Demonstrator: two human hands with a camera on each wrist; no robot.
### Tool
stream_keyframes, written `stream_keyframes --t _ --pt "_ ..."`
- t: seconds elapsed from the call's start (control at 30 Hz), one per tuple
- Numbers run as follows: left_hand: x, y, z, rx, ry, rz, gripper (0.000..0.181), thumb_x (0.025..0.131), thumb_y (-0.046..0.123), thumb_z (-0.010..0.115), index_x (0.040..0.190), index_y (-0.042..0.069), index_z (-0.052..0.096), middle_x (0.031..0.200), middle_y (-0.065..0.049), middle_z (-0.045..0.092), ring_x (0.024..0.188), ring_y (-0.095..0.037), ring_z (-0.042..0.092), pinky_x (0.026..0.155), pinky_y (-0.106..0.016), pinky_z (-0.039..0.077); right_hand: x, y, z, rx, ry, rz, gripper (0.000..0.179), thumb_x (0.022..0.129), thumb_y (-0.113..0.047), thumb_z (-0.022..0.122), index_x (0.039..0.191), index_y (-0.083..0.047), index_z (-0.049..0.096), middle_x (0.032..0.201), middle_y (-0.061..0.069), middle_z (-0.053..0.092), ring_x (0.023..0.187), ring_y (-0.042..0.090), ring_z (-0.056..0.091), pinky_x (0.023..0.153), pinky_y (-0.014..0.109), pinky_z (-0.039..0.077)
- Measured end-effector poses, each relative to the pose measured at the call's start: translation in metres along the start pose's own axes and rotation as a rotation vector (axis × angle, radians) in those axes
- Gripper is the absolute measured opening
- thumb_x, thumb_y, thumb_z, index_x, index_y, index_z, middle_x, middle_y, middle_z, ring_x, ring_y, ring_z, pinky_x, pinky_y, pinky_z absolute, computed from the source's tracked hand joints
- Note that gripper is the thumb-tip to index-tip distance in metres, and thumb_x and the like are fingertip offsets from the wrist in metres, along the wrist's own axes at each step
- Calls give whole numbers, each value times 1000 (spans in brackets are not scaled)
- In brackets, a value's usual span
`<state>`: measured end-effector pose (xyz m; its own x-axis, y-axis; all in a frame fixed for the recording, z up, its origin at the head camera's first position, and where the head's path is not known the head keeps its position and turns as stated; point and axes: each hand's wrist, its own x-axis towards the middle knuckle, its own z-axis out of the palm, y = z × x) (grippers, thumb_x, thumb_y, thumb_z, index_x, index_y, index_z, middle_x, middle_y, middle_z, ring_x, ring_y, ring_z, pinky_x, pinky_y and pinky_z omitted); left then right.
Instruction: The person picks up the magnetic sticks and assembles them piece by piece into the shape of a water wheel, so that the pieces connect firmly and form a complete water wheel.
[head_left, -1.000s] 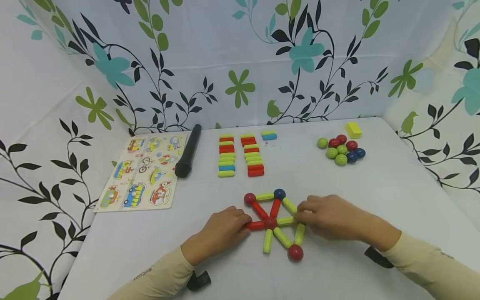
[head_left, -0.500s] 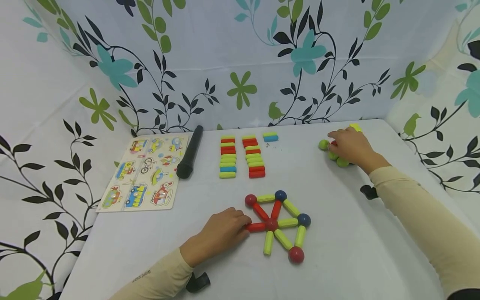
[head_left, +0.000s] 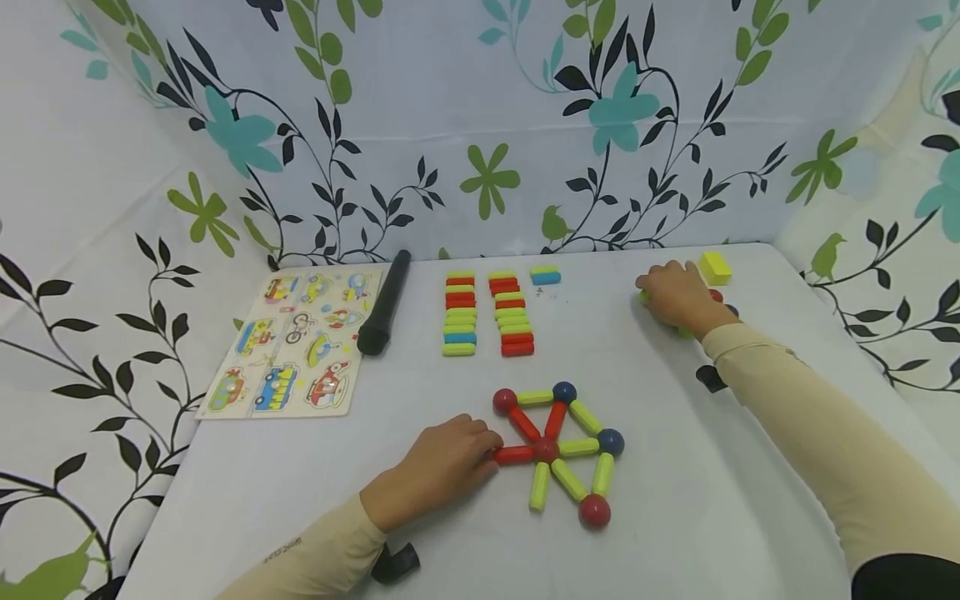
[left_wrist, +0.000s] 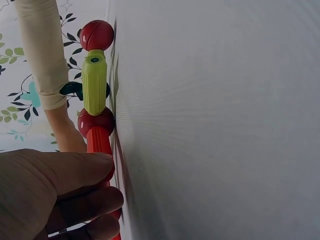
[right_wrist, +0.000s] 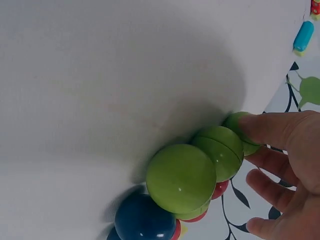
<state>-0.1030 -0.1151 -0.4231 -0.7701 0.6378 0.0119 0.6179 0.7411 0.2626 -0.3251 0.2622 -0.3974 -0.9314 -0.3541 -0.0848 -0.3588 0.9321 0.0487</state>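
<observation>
My left hand (head_left: 442,462) pinches the outer end of a red magnetic rod (head_left: 514,455) at the left of a flat rod-and-ball figure. That rod runs to a red ball (head_left: 546,451) in the centre, from which other red and light-green rods fan out. Two blue balls and two more red ones sit along the rim; one green rod (head_left: 539,487) points toward me with a free end. At the far right, my right hand (head_left: 678,296) has thumb and fingers around a green ball (right_wrist: 233,123) at the end of the ball cluster, and largely covers the cluster in the head view.
Two columns of red, green and blue rods (head_left: 460,315) lie at the back middle, with a short pair (head_left: 545,276) beside them. A black microphone (head_left: 385,304) touches a picture puzzle board (head_left: 288,342) on the left. Behind the balls stands a yellow block (head_left: 715,268).
My right hand has left the blue ball on the figure's right side, reached back to the ball cluster and shifted left to its leftmost green ball. The left hand stays on the red rod.
</observation>
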Motion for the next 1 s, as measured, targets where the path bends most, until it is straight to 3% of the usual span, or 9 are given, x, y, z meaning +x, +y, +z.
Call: stream_keyframes --t 0.13,0.27,0.4,0.53,0.63,0.77,0.9,1.0 --pt "3 0 2 -3 -9 3 27 88 24 81 113 16 75 93 6 71 84 -9 58 70 -20 53 -3 -8 -3 11 61 -23 35 96 -11 65 130 -2 67 126 24 65 122 50 51 110 76 24" --pt "4 0 3 -2 -9 2 26 88 25 81 112 16 76 92 6 70 83 -9 57 70 -20 53 -16 -34 -16 69 172 -108 38 92 -14 74 128 -3 69 124 20 68 119 44 54 109 65 36" --pt "4 0 4 -2 4 11 24 88 24 81 109 16 76 90 6 70 80 -8 56 68 -19 52 -41 -71 -32 129 284 -282 38 86 -14 82 122 -5 73 116 15 72 114 37 59 101 53 46" --pt "5 0 3 3 19 16 22 88 24 81 108 16 76 90 5 70 79 -9 56 67 -19 52 -70 -108 -42 162 332 -496 38 83 -16 85 119 -9 74 113 8 73 111 30 61 96 45 51" --pt "5 1 2 -1 28 13 22 88 24 81 108 16 76 90 5 70 80 -9 58 69 -20 53 -88 -132 -45 164 303 -615 42 82 -19 87 121 -14 74 114 3 73 112 24 61 96 41 52" --pt "3 -2 -1 -14 27 13 24 88 24 80 110 15 76 93 4 72 83 -10 60 70 -22 55 -101 -161 -46 170 210 -703 46 81 -23 88 124 -18 73 116 -1 72 113 20 61 96 36 54" --pt "-3 -10 -5 1 38 -11 25 87 21 81 110 14 75 98 3 72 90 -14 64 72 -28 57 -104 -192 -42 160 114 -792 47 83 -26 86 127 -19 71 117 -3 72 113 17 61 96 32 53" --pt "-8 -18 -7 31 71 -73 19 85 17 81 103 14 76 91 4 69 87 -16 64 66 -32 55 -101 -215 -36 120 58 -874 44 88 -30 81 130 -20 70 117 -5 72 112 15 60 97 30 51"
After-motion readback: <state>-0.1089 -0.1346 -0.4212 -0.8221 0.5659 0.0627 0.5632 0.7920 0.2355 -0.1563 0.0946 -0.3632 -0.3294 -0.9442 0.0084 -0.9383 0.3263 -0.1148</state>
